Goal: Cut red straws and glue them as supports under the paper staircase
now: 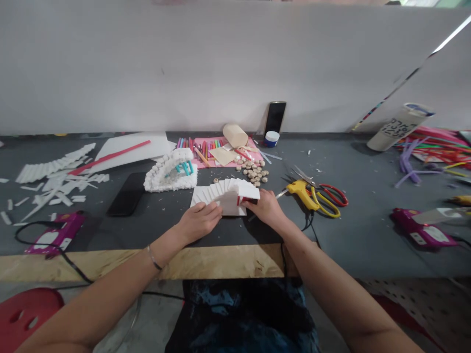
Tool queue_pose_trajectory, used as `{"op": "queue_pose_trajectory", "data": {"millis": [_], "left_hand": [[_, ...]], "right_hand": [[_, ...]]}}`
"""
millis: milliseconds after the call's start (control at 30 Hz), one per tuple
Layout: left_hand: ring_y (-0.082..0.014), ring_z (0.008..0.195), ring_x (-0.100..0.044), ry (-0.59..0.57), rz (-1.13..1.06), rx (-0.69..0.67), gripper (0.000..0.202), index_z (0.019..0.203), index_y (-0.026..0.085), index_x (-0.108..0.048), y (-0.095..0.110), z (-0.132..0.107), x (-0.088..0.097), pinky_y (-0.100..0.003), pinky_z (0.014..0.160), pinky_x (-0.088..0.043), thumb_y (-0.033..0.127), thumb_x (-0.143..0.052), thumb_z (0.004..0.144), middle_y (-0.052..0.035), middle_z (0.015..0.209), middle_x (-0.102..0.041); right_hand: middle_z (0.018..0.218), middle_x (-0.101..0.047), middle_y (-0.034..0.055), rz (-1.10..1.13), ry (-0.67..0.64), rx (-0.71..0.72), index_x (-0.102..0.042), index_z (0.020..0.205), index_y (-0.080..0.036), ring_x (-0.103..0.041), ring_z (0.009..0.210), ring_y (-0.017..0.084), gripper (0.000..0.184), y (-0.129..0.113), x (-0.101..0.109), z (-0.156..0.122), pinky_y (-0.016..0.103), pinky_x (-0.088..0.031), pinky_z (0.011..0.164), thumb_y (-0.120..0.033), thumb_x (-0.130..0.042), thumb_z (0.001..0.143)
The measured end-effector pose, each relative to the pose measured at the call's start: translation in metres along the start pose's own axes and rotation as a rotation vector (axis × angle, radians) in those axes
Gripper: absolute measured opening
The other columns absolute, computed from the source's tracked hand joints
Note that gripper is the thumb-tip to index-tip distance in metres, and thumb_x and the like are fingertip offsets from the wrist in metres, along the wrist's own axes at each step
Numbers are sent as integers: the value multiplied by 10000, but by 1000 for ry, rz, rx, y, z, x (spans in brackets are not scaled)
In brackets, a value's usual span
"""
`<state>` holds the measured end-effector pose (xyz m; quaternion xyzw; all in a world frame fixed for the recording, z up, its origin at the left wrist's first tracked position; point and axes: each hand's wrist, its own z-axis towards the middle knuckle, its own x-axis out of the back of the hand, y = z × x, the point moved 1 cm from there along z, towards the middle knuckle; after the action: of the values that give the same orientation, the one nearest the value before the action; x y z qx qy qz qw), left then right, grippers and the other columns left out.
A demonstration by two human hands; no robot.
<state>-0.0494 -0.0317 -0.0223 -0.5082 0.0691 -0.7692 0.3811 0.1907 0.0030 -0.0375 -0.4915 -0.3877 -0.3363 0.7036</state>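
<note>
A white foam model with a curved row of step-like strips (224,189) stands on a white base board (235,212) near the front of the table. My left hand (200,220) lies at the base's front left, its fingers close together on the board. At the model's right end, my right hand (267,206) has its fingers closed around the side, next to a dark red part (243,199) under the top strip. The right fingertips are partly hidden by the model. Just right of that hand lies a yellow glue gun (303,193).
Scissors (333,193) lie beside the glue gun. Behind the model are pebbles (253,171), a tipped beige cup (235,135) and a blue-white jar (271,139). Left are a black phone (127,193), foam scraps (62,181) and a white fluffy piece (171,171). Purple power strips (61,234) flank both sides.
</note>
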Motion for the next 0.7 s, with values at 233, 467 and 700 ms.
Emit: {"op": "queue_pose_trajectory", "data": {"millis": [233, 467, 700], "left_hand": [[-90, 919, -627, 201, 39, 45, 64, 905, 237, -682, -9, 16, -8, -264, 799, -355, 204, -643, 867, 43, 919, -736], [-106, 856, -624, 304, 23, 151, 126, 935, 264, -668, -15, 25, -4, -282, 815, -343, 221, -695, 819, 60, 850, -735], [-125, 891, -637, 251, 28, 278, 108, 948, 265, -638, -16, 27, 9, -287, 899, -325, 205, -647, 859, 65, 922, -741]], "right_hand": [[834, -751, 39, 220, -27, -39, -755, 802, -222, -644, 749, 191, 106, 10, 13, 13, 283, -417, 691, -299, -683, 787], [783, -706, 13, 371, -130, -116, -705, 819, -194, -583, 669, 157, 248, 15, 24, 22, 266, -383, 619, -428, -629, 792], [719, -646, -2, 396, -157, -147, -657, 790, -199, -546, 659, 155, 232, 2, 38, 23, 265, -356, 594, -422, -594, 806]]}}
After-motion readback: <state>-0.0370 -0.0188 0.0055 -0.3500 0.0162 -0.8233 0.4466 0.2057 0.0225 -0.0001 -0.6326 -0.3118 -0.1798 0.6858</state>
